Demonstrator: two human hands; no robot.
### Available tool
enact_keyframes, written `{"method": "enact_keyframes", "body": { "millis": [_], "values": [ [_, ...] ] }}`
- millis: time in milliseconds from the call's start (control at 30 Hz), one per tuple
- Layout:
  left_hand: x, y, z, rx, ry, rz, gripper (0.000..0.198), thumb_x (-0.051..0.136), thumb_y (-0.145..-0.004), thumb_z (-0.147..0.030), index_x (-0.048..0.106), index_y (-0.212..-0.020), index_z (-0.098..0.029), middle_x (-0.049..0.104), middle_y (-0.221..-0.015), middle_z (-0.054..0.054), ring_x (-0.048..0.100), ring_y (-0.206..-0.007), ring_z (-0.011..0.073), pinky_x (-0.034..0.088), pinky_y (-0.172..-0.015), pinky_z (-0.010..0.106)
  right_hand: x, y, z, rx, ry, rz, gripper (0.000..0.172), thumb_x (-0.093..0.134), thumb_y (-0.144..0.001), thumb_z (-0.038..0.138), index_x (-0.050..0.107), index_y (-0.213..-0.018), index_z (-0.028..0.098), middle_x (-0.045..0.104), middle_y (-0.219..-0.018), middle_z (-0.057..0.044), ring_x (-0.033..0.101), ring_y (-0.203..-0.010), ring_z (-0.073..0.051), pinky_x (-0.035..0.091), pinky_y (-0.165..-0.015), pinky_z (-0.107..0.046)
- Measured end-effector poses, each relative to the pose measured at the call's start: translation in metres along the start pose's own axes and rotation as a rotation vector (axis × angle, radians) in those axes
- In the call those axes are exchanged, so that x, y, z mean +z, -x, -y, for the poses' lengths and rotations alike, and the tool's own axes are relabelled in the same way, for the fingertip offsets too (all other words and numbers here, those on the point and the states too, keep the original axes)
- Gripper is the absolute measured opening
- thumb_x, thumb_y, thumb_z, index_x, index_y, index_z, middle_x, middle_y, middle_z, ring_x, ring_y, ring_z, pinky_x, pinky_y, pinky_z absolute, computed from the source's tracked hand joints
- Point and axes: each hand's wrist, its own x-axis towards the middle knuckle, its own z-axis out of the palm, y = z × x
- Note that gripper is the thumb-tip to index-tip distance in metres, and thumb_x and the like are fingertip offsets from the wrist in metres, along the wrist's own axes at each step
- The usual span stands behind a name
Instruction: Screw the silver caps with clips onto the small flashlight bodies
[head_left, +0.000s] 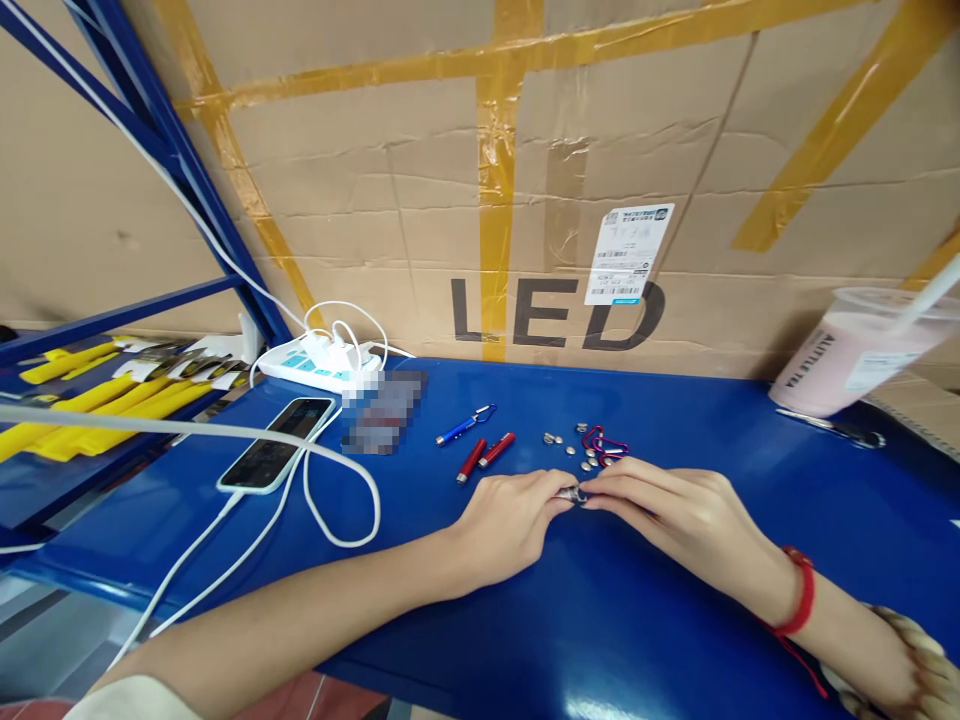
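My left hand is closed around a small silver metal cylinder, most of it hidden by the fingers. My right hand, with a red cord at the wrist, pinches at the cylinder's right end; what exactly lies between its fingertips is too small to make out. Just beyond the hands lie several silver button cells and some red and purple carabiner clips. Left of these are two short red penlight-like tubes and a blue penlight with a clip attached.
A phone on a white cable lies left, near a power strip. Yellow-handled tools sit on the far-left shelf. A drink cup and dark scissors-like tool are at right. A large cardboard box stands behind the blue table.
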Motion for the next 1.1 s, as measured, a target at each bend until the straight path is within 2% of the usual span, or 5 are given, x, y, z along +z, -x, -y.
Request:
{"method": "enact_keyframes", "body": {
  "millis": [433, 733, 1100],
  "values": [
    [-0.0018, 0.0026, -0.0009, -0.013, 0.01, 0.031, 0.019, 0.037, -0.094, -0.019, 0.052, -0.105, -0.019, 0.067, -0.099, 0.0, 0.064, -0.088, 0.0162, 0.047, -0.07, 0.023, 0.0064, 0.0018, -0.0021, 0.021, -0.114, 0.041, 0.02, 0.043, -0.093, 0.03, 0.061, -0.089, 0.02, 0.069, -0.081, 0.0, 0.068, -0.067, -0.012, 0.049, -0.054, -0.021],
    [-0.002, 0.0037, 0.0008, -0.009, -0.016, 0.058, 0.019, 0.038, -0.094, -0.02, 0.052, -0.107, -0.018, 0.067, -0.097, 0.001, 0.064, -0.087, 0.0164, 0.047, -0.069, 0.023, 0.0093, 0.0042, -0.003, 0.07, -0.18, 0.065, 0.018, 0.047, -0.091, 0.03, 0.062, -0.087, 0.02, 0.069, -0.08, 0.0, 0.067, -0.069, -0.012, 0.05, -0.06, -0.02],
    [0.0006, 0.0037, -0.0009, -0.002, -0.011, 0.085, 0.016, 0.038, -0.094, -0.021, 0.051, -0.103, -0.019, 0.068, -0.097, 0.0, 0.065, -0.085, 0.0174, 0.046, -0.067, 0.024, 0.0096, 0.003, -0.0027, 0.277, -0.421, 0.157, 0.023, 0.053, -0.086, 0.037, 0.067, -0.075, 0.022, 0.067, -0.074, 0.001, 0.063, -0.065, -0.012, 0.049, -0.061, -0.021]
  ]
}}
